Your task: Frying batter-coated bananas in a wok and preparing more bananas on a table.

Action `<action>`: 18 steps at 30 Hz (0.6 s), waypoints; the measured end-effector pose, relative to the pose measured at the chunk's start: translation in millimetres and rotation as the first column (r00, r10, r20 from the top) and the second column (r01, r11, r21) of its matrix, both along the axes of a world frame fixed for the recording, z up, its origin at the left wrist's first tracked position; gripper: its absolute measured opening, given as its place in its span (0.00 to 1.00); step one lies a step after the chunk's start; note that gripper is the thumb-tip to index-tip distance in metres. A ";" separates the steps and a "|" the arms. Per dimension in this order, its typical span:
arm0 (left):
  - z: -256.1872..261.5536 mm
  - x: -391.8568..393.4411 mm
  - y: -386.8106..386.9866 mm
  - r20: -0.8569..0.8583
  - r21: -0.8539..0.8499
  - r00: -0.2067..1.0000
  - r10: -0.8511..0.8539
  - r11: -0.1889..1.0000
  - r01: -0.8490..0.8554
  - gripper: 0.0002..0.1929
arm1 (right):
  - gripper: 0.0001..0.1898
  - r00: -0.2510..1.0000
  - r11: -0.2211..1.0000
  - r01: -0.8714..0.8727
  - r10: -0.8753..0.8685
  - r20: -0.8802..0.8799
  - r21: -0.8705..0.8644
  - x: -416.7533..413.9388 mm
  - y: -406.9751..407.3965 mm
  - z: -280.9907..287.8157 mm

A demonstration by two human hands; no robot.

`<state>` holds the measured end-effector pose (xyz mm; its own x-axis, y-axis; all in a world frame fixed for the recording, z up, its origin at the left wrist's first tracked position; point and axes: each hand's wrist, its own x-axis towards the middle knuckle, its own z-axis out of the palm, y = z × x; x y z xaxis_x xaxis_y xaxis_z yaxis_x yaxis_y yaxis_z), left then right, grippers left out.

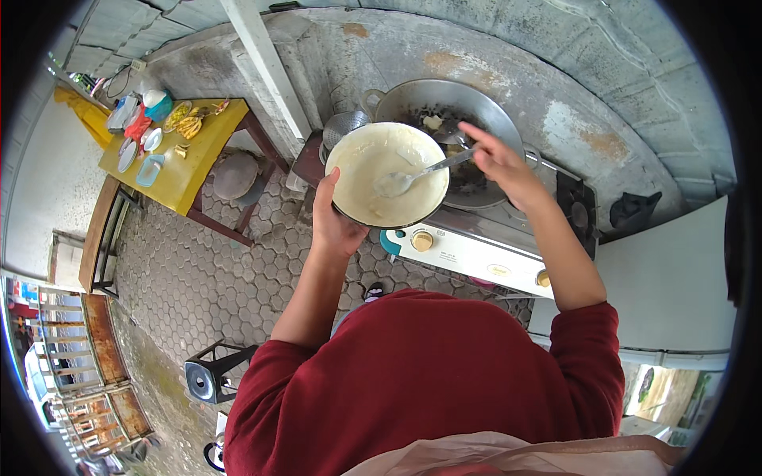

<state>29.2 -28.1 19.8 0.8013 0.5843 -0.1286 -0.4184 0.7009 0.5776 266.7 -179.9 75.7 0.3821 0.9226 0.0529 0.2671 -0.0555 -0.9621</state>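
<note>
My left hand (336, 220) holds a cream-coloured bowl (351, 202) by its left side, thumb at the rim. Pale batter coats the inside of the bowl. A metal spoon (394, 183) lies with its head in the batter, its handle crossing the right rim. My right hand (503, 163) is over the wok's right part, index finger extended; the handle's end meets its lower fingers, but a grip is unclear. Behind the bowl a large metal wok (500, 116) holds dark oil, a pale lump (432, 122) and a partly hidden metal utensil (453, 135).
The wok sits on a gas stove (464, 253) with a second burner (577, 211) at right. A perforated metal strainer (342, 128) stands left of the wok. At far left a yellow-topped table (199, 172) bears bananas (189, 128), plates and bags. A stool (236, 175) and a black stand (205, 378) are on the paving.
</note>
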 end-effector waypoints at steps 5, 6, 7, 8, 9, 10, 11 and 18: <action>3.0 -2.6 4.9 0.017 -0.033 0.999 0.030 0.999 -0.030 0.29 | 0.37 0.639 0.948 0.318 -0.202 0.742 -0.017 40.5 -87.9 -17.3; 3.9 -3.1 6.4 0.019 -0.036 0.999 0.044 0.998 -0.044 0.29 | 0.39 0.569 0.882 0.419 -0.070 0.820 -0.216 38.0 -102.7 -21.8; 0.4 -6.0 11.7 0.017 -0.040 0.999 0.035 0.999 -0.034 0.29 | 0.42 0.511 0.760 0.525 0.081 0.856 -0.385 35.4 -113.3 -27.4; -5.9 -10.4 19.2 0.007 -0.028 1.000 0.024 0.999 -0.023 0.29 | 0.42 0.485 0.768 0.514 0.108 0.868 -0.383 35.4 -118.0 -39.1; -9.7 -12.9 25.5 -0.003 -0.015 1.000 0.014 1.000 -0.014 0.29 | 0.42 0.487 0.763 0.518 0.107 0.867 -0.386 34.5 -116.9 -42.4; -12.7 -13.8 29.8 -0.019 -0.029 0.999 0.041 0.999 -0.042 0.28 | 0.40 0.575 0.743 0.511 0.078 0.814 -0.432 33.6 -112.6 -43.8; -14.8 -15.2 32.3 -0.020 -0.030 0.999 0.035 0.999 -0.036 0.28 | 0.38 0.656 0.724 0.498 0.045 0.754 -0.477 34.3 -110.2 -46.6; -1.2 -22.6 34.3 0.006 -0.055 0.995 0.101 0.993 -0.101 0.27 | 0.18 0.722 0.860 0.401 -0.086 0.687 -0.314 48.5 -124.9 -52.8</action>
